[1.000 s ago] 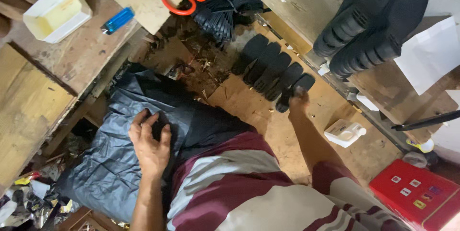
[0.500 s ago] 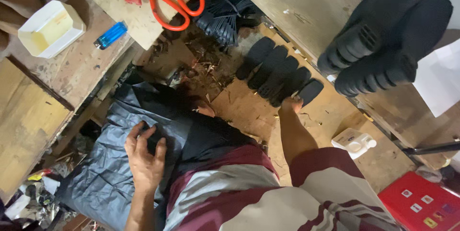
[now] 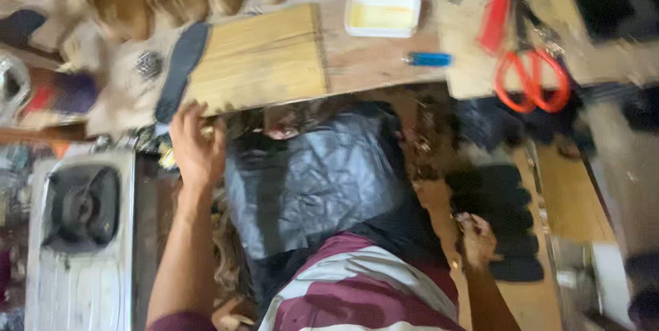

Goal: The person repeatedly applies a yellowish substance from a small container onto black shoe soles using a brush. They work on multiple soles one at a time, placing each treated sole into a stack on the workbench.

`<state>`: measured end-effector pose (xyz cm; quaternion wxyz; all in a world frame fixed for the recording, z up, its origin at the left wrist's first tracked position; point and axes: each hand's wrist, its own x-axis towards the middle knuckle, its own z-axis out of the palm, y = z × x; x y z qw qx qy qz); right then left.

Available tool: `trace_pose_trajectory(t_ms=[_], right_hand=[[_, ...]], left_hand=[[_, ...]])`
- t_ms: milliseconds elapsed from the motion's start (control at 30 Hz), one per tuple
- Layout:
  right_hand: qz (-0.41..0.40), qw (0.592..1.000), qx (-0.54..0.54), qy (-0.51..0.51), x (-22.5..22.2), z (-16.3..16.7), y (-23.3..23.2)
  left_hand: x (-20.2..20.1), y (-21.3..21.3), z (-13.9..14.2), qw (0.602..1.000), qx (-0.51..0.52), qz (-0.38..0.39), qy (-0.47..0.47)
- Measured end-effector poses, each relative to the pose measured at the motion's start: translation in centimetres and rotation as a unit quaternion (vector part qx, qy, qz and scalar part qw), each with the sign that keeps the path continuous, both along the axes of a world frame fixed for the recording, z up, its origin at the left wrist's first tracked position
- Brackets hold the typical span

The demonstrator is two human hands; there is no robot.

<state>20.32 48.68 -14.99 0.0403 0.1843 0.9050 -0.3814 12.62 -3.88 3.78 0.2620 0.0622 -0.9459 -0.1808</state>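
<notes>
My left hand (image 3: 195,142) reaches to the edge of the wooden bench, fingers spread, just below a dark insole (image 3: 180,70) that lies beside a pale wooden board (image 3: 264,63). It holds nothing that I can see. My right hand (image 3: 477,238) rests with curled fingers against a row of black shoe soles (image 3: 501,214) on the floor board at the right; the blur hides whether it grips one. A black plastic sheet (image 3: 316,180) covers my lap between the two arms.
Orange-handled scissors (image 3: 532,80), a red flat tool (image 3: 495,19), a blue lighter (image 3: 429,59) and a white tub of yellowish paste (image 3: 382,14) lie on the bench. A small gas stove (image 3: 79,214) stands at the left. Scraps litter the floor.
The view has swung round and blurred. My left hand left the black sheet and moved to the bench edge by the insole. My right hand stays at the row of soles.
</notes>
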Motion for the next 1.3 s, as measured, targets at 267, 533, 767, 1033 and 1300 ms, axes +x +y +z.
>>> trace_pose_trajectory(t_ms=[267,533,767,1033,1300], right_hand=[[-0.042,0.950,-0.288,0.115,-8.1,7.2,-8.3],[0.050,0.914,-0.390,0.099,-13.8,11.2,-14.1],[0.132,0.957,-0.115,0.232,-20.5,20.4,-17.7],[0.227,0.923,0.091,0.298,-31.2,26.3,-21.7],[0.263,0.897,0.239,0.262,-33.2,26.1,-22.6]], left_hand=[[-0.6,-15.4,2.0,0.988,-0.025,0.123,-0.085],[-1.1,-19.4,3.0,0.998,-0.007,0.056,-0.041],[-1.1,-15.8,1.2,0.900,0.405,0.068,0.145],[-0.9,-6.4,-1.3,0.971,0.212,0.011,0.113],[-3.2,-6.8,-0.2,0.994,0.068,-0.028,0.085]])
